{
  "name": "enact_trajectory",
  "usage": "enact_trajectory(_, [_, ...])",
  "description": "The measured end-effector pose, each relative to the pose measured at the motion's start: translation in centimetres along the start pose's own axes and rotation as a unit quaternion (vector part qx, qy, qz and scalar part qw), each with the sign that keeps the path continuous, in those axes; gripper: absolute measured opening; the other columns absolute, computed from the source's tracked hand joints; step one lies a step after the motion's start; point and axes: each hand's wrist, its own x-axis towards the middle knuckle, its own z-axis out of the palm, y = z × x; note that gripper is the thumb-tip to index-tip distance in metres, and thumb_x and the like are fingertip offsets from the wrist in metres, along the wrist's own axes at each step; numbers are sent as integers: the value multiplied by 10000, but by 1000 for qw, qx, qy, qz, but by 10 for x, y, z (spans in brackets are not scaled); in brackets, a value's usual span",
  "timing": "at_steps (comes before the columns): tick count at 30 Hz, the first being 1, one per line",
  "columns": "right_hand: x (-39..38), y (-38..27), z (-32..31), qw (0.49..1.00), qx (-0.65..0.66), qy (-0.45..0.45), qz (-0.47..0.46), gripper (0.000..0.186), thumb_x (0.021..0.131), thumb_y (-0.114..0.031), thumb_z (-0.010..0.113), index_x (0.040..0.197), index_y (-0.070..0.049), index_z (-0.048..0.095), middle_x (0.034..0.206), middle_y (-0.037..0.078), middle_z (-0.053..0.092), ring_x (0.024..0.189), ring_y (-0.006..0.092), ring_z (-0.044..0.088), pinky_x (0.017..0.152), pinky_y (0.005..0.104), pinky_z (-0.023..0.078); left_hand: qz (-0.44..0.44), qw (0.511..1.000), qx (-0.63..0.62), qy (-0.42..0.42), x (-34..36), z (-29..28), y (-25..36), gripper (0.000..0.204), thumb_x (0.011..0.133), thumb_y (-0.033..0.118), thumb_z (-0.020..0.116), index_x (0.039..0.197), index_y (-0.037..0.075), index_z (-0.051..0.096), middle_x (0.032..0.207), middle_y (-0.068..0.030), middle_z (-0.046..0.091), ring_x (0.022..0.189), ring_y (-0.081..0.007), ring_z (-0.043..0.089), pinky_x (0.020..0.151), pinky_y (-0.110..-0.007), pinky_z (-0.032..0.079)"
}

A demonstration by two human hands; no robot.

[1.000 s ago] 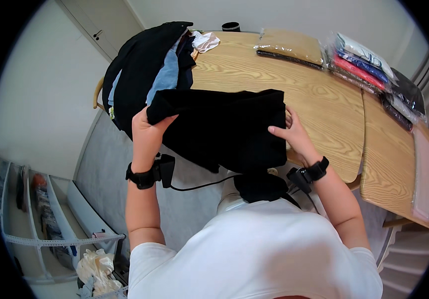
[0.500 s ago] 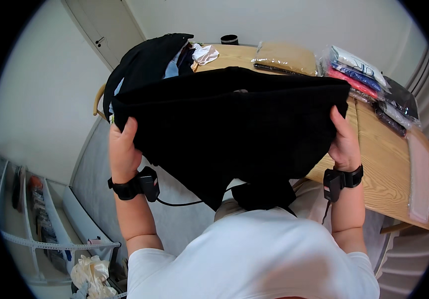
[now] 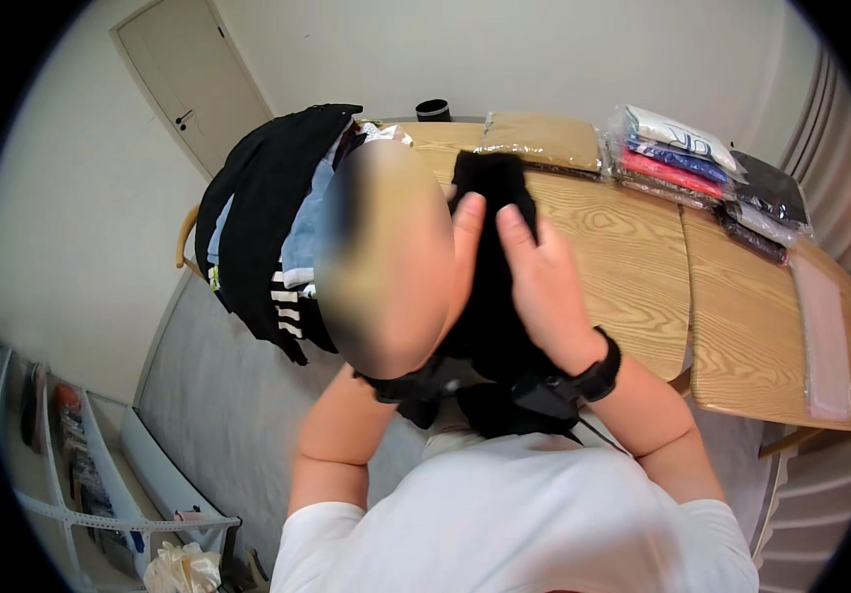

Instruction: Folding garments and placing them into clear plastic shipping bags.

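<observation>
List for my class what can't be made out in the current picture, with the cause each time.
All in the head view:
- Left hand: mostly covered by a blurred oval; its fingers' grip can't be told.
- Black garment: both hands, including the right hand, cover parts; full outline hidden.
- Cream fabric: cut off by the lower edge.
- Things in the shelf compartments: too small to identify.

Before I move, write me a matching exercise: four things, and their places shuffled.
1. Right hand
2. Door
3. Tan package
4. Pale flat package

A. Near the far edge of the table
B. At the picture's upper left
C. On the table's right-hand section
D. At the right side of the black garment

Pairs: 1-D; 2-B; 3-A; 4-C
</observation>
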Motion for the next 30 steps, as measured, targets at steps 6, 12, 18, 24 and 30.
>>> enact_trajectory(6, [-1,26,-1,998,49,-27,12,355,979,-282,449,1090,44,537,929,85,611,839,134,534,773,280,444,-36,991,-69,-113,-6,11,2,320,969,236,437,951,-56,566,696,-197,584,627,-327,555,570,-378,417])
enact_trajectory(12, [0,21,-4,996,50,-66,40,325,955,-255,492,1090,38,531,954,71,602,850,131,540,778,274,445,-27,986,-83,-143,-5,13,0,451,985,303,380,1096,-106,535,737,-266,578,695,-395,571,625,-428,431])
enact_trajectory(18, [-2,22,-14,993,33,-100,44,242,883,-149,560,1060,15,549,984,51,603,881,110,551,784,268,456,-19,958,-164,-235,-8,2,-16,574,993,377,340,1213,-141,454,918,-247,561,874,-339,553,825,-363,423])
enact_trajectory(24, [1,35,-26,984,114,-82,106,256,859,-71,508,1091,27,555,981,48,616,897,110,559,796,264,463,-44,913,-211,-347,-4,-20,-27,493,995,330,375,1368,9,396,1132,-70,540,1009,-166,520,894,-283,408])
enact_trajectory(30, [14,5,-44,963,226,-99,105,353,853,-19,453,1196,30,522,1115,75,599,991,141,565,880,265,437,-125,963,-168,-170,23,-43,-61,743,797,149,688,1406,38,277,1307,-137,457,1229,-228,429,1010,-331,351])
